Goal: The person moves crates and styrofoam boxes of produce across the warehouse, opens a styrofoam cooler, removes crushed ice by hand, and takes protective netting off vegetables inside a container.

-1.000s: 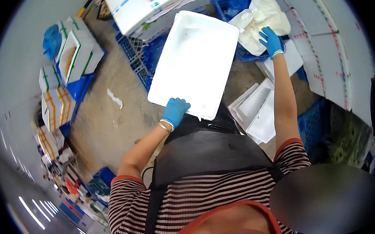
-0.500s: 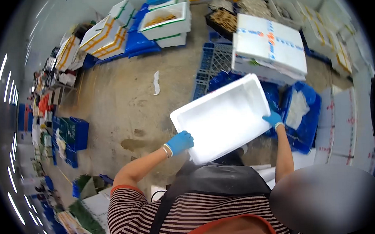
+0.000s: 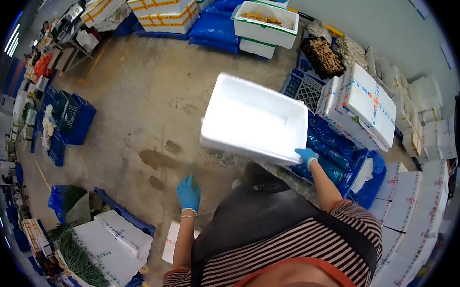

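Observation:
A white foam box (image 3: 254, 117), its open top facing up and bare inside, is held out in front of my body. My right hand (image 3: 306, 155), in a blue glove, grips its near right corner; the thumb is over the rim and the other fingers are hidden. Apart from the box, to its lower left, my left hand (image 3: 189, 192) hangs over the floor in a blue glove. Its fingers are stretched and it holds nothing.
Blue bags (image 3: 330, 144) and lidded foam boxes (image 3: 367, 104) stand at the right. White cartons (image 3: 409, 202) are stacked lower right. A foam box of yellowish goods (image 3: 266, 31) stands at the back. Green stalks (image 3: 81, 257) lie on white boxes at lower left. Wet patches mark the concrete floor (image 3: 135, 96).
My left hand has let go of the foam box and moved down and left. The right hand still holds the box, which has tilted differently. My view has turned left.

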`<state>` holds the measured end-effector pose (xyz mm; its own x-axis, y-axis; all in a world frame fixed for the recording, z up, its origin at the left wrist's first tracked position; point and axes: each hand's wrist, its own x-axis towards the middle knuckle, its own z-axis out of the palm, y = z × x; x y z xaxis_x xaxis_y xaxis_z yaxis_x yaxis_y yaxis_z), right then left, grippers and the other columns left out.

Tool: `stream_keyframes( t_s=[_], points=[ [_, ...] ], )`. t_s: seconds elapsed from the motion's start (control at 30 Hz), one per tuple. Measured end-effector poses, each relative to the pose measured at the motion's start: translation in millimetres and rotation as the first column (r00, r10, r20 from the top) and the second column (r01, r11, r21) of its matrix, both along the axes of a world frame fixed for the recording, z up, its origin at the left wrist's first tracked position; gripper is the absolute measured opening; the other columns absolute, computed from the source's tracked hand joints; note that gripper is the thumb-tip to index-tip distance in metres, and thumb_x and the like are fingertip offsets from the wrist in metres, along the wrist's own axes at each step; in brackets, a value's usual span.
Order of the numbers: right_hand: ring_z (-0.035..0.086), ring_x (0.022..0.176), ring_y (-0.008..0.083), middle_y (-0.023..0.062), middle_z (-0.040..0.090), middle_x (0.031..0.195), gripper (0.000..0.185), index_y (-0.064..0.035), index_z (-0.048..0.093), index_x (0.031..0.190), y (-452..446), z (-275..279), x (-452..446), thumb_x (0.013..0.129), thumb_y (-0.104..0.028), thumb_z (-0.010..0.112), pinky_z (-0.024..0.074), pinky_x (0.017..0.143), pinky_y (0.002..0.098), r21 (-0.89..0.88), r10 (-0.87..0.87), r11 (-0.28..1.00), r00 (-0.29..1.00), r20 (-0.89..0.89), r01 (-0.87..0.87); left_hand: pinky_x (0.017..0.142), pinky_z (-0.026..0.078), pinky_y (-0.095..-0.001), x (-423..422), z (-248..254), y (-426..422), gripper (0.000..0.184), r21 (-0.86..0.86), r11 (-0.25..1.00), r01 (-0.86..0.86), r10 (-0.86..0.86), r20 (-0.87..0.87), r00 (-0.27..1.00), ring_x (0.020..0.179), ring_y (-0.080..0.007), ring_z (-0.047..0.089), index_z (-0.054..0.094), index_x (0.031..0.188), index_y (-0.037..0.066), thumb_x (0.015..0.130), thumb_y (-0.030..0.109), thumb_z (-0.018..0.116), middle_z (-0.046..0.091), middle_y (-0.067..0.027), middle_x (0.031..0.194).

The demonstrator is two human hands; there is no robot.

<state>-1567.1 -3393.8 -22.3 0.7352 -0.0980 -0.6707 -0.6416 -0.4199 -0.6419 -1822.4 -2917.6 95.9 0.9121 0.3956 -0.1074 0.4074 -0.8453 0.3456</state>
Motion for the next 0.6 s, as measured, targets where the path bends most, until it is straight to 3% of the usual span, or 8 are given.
stream_keyframes(
  t_s=[0.1,0.17,0.33,0.37,0.43,0.5,0.57,0.6],
  points=[
    [0.055,0.098,0.0312,0.0177,0.056,0.115,0.052,0.0004,0.053,0.119,71,5,35,0.077,-0.026,0.07,0.0494,0.077,0.045,0.128,-0.266,0.944,0.931,-0.252,0.304,0.092,0.041,-0.0453,4,-21,33,0.04,-0.036,0.999,0.032,-0.034,-0.068,0.997,0.106,-0.0315,0.055,0.058,0.117,0.01,0.079,0.024,0.063,0.059,-0.0121,0.117],
    [0.051,0.103,0.0346,0.0178,0.05,0.119,0.051,-0.0029,0.05,0.121,106,-22,68,0.078,-0.025,0.069,0.0488,0.079,0.0512,0.203,-0.285,0.911,0.905,-0.317,0.359,0.089,0.043,-0.045,26,-29,53,0.037,-0.048,0.994,0.094,-0.098,-0.083,0.992,0.102,-0.0315,0.057,0.061,0.113,0.011,0.079,0.026,0.063,0.062,-0.012,0.112],
    [0.058,0.085,0.0298,0.0163,0.057,0.099,0.033,-0.0033,0.056,0.106,227,-31,143,0.082,-0.026,0.06,0.054,0.067,0.0485,0.181,-0.361,0.887,0.883,-0.3,0.424,0.085,0.046,-0.0427,112,-26,121,0.036,-0.19,0.977,0.094,-0.119,-0.123,0.985,0.098,-0.0336,0.058,0.062,0.111,0.009,0.08,0.027,0.063,0.062,-0.0145,0.109],
    [0.055,0.096,0.0352,0.0164,0.054,0.109,0.038,-0.0064,0.052,0.114,246,-34,164,0.083,-0.027,0.06,0.05,0.072,0.0552,0.169,-0.303,0.904,0.869,-0.391,0.392,0.085,0.046,-0.0423,133,-26,139,0.036,-0.198,0.976,0.093,-0.118,-0.115,0.986,0.098,-0.0341,0.058,0.062,0.111,0.009,0.08,0.028,0.063,0.062,-0.0153,0.109],
    [0.056,0.089,0.0334,0.0142,0.056,0.101,0.032,-0.0074,0.054,0.109,274,-114,216,0.084,-0.025,0.059,0.0505,0.069,0.0551,0.339,-0.327,0.823,0.868,-0.373,0.455,0.085,0.046,-0.0431,163,-34,184,0.038,-0.248,0.968,0.022,-0.059,-0.143,0.988,0.098,-0.035,0.058,0.062,0.112,0.008,0.08,0.028,0.064,0.062,-0.0167,0.108],
    [0.056,0.081,0.0296,0.0116,0.057,0.089,0.023,-0.0075,0.056,0.102,353,-68,268,0.085,-0.024,0.057,0.0511,0.066,0.054,0.183,-0.518,0.783,0.786,-0.336,0.594,0.084,0.046,-0.0424,185,-55,231,0.038,-0.279,0.959,-0.041,0.004,-0.132,0.991,0.097,-0.0338,0.059,0.062,0.112,0.007,0.08,0.028,0.064,0.062,-0.017,0.107],
    [0.055,0.076,0.026,0.0104,0.057,0.087,0.019,-0.0096,0.056,0.1,407,-77,322,0.087,-0.024,0.056,0.0524,0.066,0.0499,0.3,-0.45,0.776,0.821,-0.352,0.554,0.082,0.048,-0.04,186,-89,284,0.036,-0.282,0.955,-0.096,0.065,-0.116,0.991,0.095,-0.0303,0.061,0.063,0.11,0.006,0.081,0.027,0.064,0.064,-0.0162,0.105],
    [0.052,0.062,0.022,0.005,0.055,0.072,0.008,-0.0118,0.053,0.084,433,-91,348,0.086,-0.019,0.052,0.0467,0.067,0.0514,0.379,-0.435,0.744,0.83,-0.35,0.55,0.081,0.048,-0.0377,181,-112,305,0.035,-0.428,0.868,-0.252,0.241,-0.082,0.967,0.094,-0.0271,0.062,0.063,0.109,0.004,0.082,0.026,0.063,0.065,-0.0149,0.104]
  ],
)
